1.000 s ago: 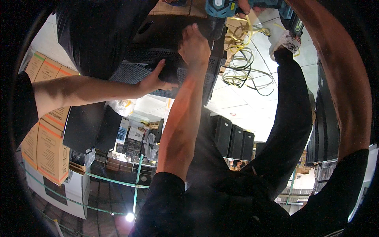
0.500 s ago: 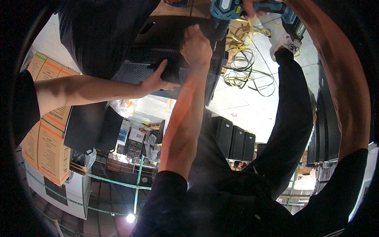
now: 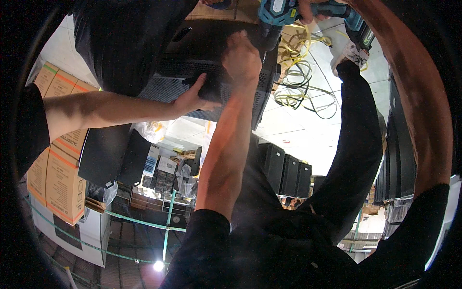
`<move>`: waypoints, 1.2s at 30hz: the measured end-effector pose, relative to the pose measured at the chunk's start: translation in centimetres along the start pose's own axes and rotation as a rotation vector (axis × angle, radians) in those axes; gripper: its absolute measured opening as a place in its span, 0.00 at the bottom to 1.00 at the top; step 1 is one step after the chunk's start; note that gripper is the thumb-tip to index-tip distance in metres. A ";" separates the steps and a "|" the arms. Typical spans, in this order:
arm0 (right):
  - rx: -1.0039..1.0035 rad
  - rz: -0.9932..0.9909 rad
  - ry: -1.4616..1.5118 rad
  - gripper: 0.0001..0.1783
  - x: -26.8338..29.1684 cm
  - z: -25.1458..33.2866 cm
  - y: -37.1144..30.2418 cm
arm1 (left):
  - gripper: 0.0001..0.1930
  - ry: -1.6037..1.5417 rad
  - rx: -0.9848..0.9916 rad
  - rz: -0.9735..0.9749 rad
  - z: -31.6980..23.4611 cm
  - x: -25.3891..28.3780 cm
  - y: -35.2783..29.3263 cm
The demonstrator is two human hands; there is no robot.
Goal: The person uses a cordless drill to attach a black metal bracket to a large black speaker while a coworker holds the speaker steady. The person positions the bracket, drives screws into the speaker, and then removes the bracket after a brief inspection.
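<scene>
A black speaker cabinet (image 3: 204,41) with a perforated metal grille lies at the top middle. My left hand (image 3: 242,60) is closed over it, fingers curled and a little blurred; whatever they grip is hidden. At the top right, my right hand (image 3: 310,10) is wrapped round the handle of a teal and black cordless drill (image 3: 278,11). Its dark front end points down at the cabinet's right part, just right of my left hand. From the left, another person's hand (image 3: 190,100) lies against the grille, thumb raised.
Loose yellow and black straps (image 3: 301,89) lie on the pale floor right of the cabinet. Stacked cardboard boxes (image 3: 65,178) stand at the left. More black speakers (image 3: 288,173) are lined up behind. A dark-clothed leg (image 3: 118,43) is close by at the upper left.
My left hand has shifted slightly right and down, its fingers more blurred. The drill has moved slightly right and down with my right hand. The other person's hand stays on the grille.
</scene>
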State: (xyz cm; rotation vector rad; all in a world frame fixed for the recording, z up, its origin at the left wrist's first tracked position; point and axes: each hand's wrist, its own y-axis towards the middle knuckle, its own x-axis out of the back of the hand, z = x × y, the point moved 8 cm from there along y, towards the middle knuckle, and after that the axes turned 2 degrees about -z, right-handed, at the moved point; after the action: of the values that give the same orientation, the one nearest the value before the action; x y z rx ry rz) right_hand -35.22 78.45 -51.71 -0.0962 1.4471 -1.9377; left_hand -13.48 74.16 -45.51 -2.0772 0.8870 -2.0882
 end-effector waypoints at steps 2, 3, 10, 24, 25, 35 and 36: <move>-0.035 -0.025 -0.028 0.13 0.2 0.2 -0.8 | 0.17 -0.005 0.015 0.001 0.0 0.0 0.0; -0.052 -0.037 -0.043 0.13 0.2 0.4 -1.2 | 0.17 -0.006 0.011 -0.005 0.0 0.1 0.0; 0.039 -0.053 0.034 0.14 0.1 0.3 -0.5 | 0.18 0.032 -0.038 -0.025 -0.3 0.3 -0.1; -0.071 -0.041 0.078 0.15 -0.3 -0.5 -0.2 | 0.16 0.036 -0.041 -0.033 0.1 -0.2 0.1; -0.067 -0.035 0.067 0.15 -0.4 -0.4 -0.2 | 0.14 0.058 -0.107 -0.099 -0.2 0.0 0.0; -0.037 0.001 0.067 0.16 -0.5 -0.9 0.8 | 0.18 0.038 0.034 0.036 0.2 -0.4 0.1; -0.036 0.005 0.063 0.16 -0.6 -0.9 0.9 | 0.18 0.029 0.023 0.023 0.2 -0.4 0.1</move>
State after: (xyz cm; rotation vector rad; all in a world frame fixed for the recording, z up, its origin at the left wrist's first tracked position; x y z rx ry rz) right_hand -34.75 79.40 -52.57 -0.0481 1.5220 -1.9270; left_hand -13.30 74.15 -45.90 -2.0210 0.8812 -2.1125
